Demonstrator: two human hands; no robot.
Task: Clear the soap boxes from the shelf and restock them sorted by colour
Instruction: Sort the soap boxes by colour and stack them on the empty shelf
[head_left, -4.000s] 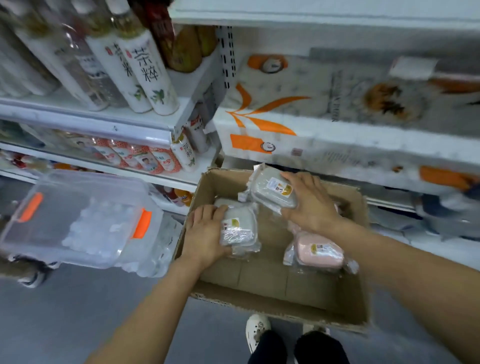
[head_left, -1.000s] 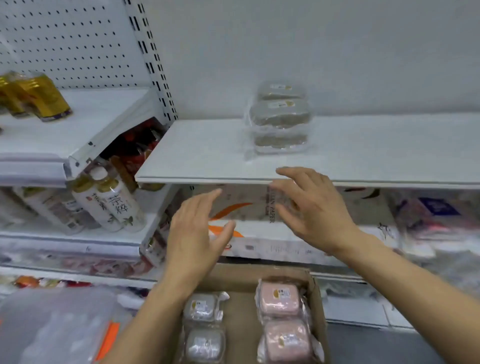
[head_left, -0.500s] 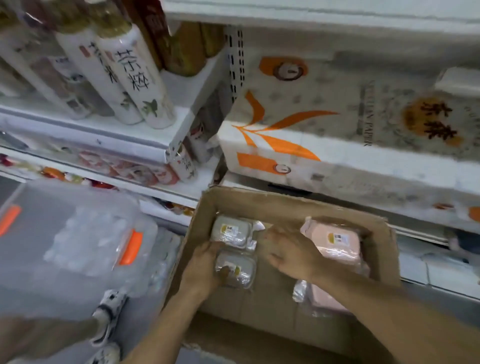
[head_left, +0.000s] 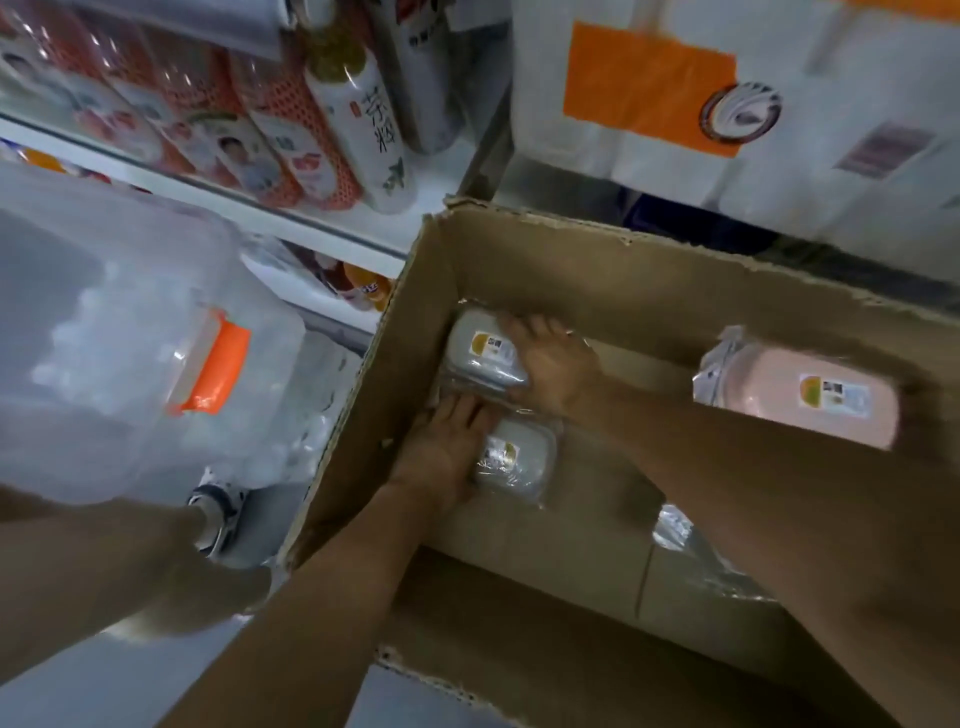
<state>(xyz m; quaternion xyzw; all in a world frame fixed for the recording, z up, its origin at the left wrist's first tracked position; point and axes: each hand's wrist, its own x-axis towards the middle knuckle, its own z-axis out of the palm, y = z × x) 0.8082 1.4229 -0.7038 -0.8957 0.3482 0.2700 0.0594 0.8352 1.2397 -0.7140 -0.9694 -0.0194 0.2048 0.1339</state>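
Both hands reach into the cardboard box (head_left: 649, 270): left hand (head_left: 441, 447) grips the near grey soap box (head_left: 519, 460), right hand (head_left: 550, 364) the far grey soap box (head_left: 483, 353). Slippery wrap could slide free as they lift; the pink soap box (head_left: 810, 397) lies right of both.

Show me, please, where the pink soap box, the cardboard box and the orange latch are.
pink soap box (head_left: 810, 400): head view, on its lid.
cardboard box (head_left: 597, 270): head view, on its far inner wall.
orange latch (head_left: 215, 369): head view, on its middle.
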